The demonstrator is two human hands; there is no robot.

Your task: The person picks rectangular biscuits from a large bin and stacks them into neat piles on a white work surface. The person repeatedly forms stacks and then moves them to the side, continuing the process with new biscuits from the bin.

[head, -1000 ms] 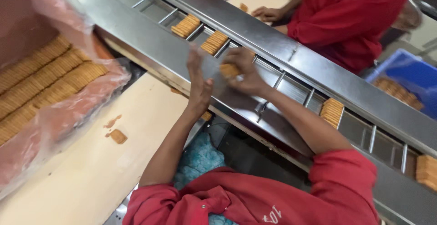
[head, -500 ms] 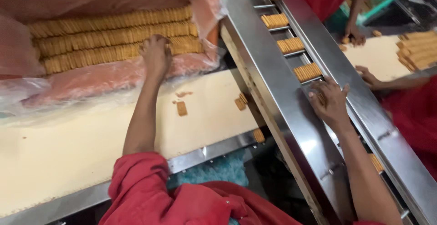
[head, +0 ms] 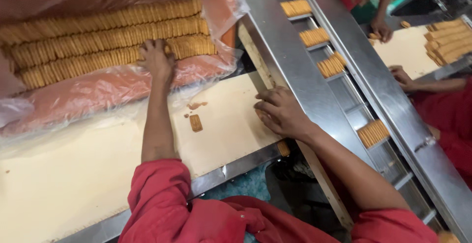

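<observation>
My left hand (head: 157,60) reaches into a plastic-lined box (head: 98,95) and rests its fingers on the nearest row of stacked biscuits (head: 88,60); whether it grips any is hidden. My right hand (head: 280,111) lies palm down at the right edge of the cream work table (head: 73,174), fingers curled, beside the steel conveyor (head: 290,61). Whether it covers a biscuit I cannot tell. A single biscuit (head: 195,122) and some crumbs lie on the table between my arms. Both sleeves are red.
Small stacks of biscuits (head: 332,66) ride in the conveyor's pockets. Across the conveyor, other people's hands (head: 400,75) in red sleeves work at another cream table with biscuit rows (head: 447,41). One biscuit (head: 282,148) sits at the table's corner.
My right hand came off the conveyor and moved left to the table's edge. My left hand, on the conveyor one second ago, stays on the biscuit rows in the box.
</observation>
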